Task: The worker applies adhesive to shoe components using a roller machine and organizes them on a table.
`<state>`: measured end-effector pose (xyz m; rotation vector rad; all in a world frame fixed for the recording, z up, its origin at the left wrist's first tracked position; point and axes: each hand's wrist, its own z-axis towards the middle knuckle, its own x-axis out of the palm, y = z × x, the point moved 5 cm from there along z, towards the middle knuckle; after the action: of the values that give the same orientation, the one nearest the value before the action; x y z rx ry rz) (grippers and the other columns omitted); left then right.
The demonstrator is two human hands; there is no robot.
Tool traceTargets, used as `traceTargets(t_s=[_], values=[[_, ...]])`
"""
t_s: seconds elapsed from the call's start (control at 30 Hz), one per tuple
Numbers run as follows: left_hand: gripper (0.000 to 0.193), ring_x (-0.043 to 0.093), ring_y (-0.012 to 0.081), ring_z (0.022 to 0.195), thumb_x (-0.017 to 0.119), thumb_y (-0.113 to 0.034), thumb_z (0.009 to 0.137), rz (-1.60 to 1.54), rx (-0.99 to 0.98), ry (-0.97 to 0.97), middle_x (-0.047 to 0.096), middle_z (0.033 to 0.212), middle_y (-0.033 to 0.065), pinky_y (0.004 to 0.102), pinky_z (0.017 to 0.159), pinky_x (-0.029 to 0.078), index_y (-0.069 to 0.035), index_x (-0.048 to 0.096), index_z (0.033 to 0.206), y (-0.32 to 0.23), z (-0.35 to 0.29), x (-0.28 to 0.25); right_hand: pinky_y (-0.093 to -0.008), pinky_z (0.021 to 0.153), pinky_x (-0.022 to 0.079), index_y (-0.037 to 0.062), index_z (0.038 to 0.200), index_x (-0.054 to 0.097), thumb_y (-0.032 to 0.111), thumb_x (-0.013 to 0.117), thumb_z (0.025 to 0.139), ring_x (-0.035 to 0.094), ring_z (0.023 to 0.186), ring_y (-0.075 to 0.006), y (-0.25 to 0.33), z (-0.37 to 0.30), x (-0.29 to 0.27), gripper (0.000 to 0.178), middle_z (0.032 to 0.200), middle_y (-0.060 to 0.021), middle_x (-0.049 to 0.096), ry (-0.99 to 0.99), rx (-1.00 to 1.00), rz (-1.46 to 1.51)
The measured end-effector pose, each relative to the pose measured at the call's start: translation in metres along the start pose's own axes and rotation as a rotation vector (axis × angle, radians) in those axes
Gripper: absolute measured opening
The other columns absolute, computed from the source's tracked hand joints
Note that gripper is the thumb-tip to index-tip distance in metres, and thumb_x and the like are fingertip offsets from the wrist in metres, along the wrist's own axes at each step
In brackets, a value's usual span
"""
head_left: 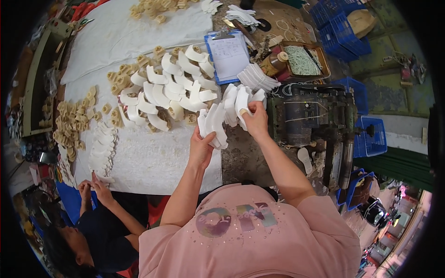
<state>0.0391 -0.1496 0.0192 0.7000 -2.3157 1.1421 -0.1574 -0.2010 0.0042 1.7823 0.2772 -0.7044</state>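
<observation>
My left hand (pixel 200 149) is closed round a small stack of white curved pieces (pixel 214 121), thumb across their lower end. Just to its right, my right hand (pixel 256 120) grips another white curved piece (pixel 242 103), with more of the same kind close against it. The two bunches nearly meet over the right edge of the white cloth (pixel 143 178). Beyond my left hand lies a spread pile of white curved pieces (pixel 160 95), with beige moulded parts (pixel 119 78) among and behind them. A fanned row of white pieces (pixel 254 76) lies beyond my right hand.
A blue clipboard (pixel 207 41) with paper lies at the back. Right of my hands stands a dark machine (pixel 301 116); behind it is a box of pale green strands (pixel 302 60). Blue crates (pixel 371 136) line the right. At left, a co-worker's hands (pixel 95 187) are beside more parts.
</observation>
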Motion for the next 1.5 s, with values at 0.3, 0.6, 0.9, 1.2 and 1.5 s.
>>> traceTargets(t_s=[0.3,0.6,0.9,1.2,1.5], values=[[0.054,0.058,0.0220,0.104,0.055,0.007,0.081,-0.003,-0.010,-0.043,0.054,0.118,0.0109,0.0397,0.088,0.050,-0.003,0.036,0.131,0.014,-0.004,-0.009,-0.0414,0.080,0.046,0.0069,0.135,0.034,0.019,0.070,0.066,0.059,0.088,-0.0329,0.033,-0.002,0.006,0.078,0.093,-0.0179,0.060,0.094,-0.058,-0.281],[0.054,0.058,0.0226,0.104,0.055,0.006,0.081,-0.022,-0.014,-0.050,0.054,0.117,0.0116,0.0407,0.089,0.050,-0.003,0.035,0.131,0.013,-0.022,-0.018,-0.0341,0.082,0.048,0.0021,0.135,0.029,0.002,0.064,0.072,0.057,0.100,-0.0245,-0.011,0.018,-0.023,0.073,0.117,-0.0170,0.050,0.104,0.286,0.626],[0.055,0.058,0.0221,0.105,0.055,0.006,0.081,-0.011,-0.018,-0.016,0.054,0.118,0.0118,0.0403,0.089,0.050,-0.003,0.035,0.131,0.013,-0.026,-0.011,-0.0380,0.088,0.049,0.0042,0.135,0.030,0.000,0.051,0.078,0.055,0.108,-0.0257,0.015,-0.007,-0.060,0.062,0.122,-0.0162,0.048,0.177,0.193,0.969],[0.045,0.057,0.0179,0.105,0.051,-0.003,0.085,-0.069,0.048,0.141,0.055,0.117,0.0089,0.0344,0.088,0.048,-0.004,0.039,0.129,0.014,-0.045,0.029,-0.0326,0.091,0.045,0.0044,0.141,0.026,0.004,0.057,0.072,0.053,0.108,-0.0199,0.059,-0.106,-0.027,0.075,0.118,-0.0112,0.051,0.547,0.227,1.102],[0.039,0.052,0.0207,0.111,0.032,-0.025,0.100,0.039,-0.004,0.032,0.048,0.126,0.0091,0.0379,0.094,0.045,-0.005,0.033,0.133,0.037,-0.059,0.035,-0.0311,0.098,0.037,0.0030,0.142,0.024,0.001,0.051,0.072,0.044,0.119,-0.0202,0.048,-0.124,-0.038,0.075,0.131,-0.0119,0.042,0.511,0.176,1.078]])
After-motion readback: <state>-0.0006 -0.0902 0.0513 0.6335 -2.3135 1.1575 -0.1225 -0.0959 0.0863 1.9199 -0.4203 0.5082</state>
